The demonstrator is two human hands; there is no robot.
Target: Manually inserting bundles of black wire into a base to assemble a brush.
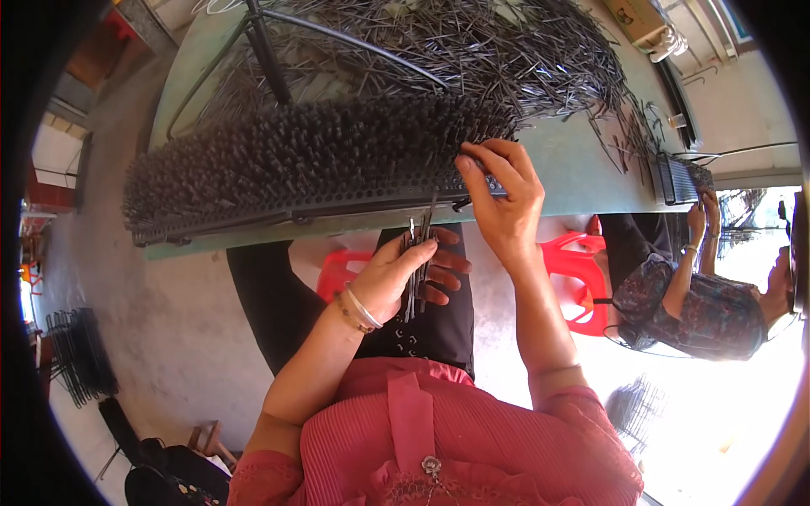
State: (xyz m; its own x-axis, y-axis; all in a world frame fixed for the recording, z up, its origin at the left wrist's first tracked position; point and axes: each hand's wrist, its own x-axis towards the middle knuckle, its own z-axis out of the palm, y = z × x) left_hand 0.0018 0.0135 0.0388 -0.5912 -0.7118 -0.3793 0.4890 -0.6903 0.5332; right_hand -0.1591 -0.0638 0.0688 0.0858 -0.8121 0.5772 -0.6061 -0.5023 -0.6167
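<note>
A long dark perforated rack (331, 204) lies along the near edge of the table, its holes filled with densely packed upright thin dark pieces (287, 152). In front of the rack, my left hand (390, 277) holds a small bundle of thin dark metal strips (414, 297) against its palm, thumb across them and the other fingers partly spread. My right hand (506, 192) is at the rack's right end, thumb and forefinger pinched together by the outermost pieces. Whatever lies between those fingertips is too small to make out.
A big heap of loose dark strips (523, 59) covers the pale green table (553, 160) behind the rack, near a bent metal tube frame (354, 44). At right, another person (688, 295) works at a smaller rack (677, 179). Red plastic stools (578, 274) stand below.
</note>
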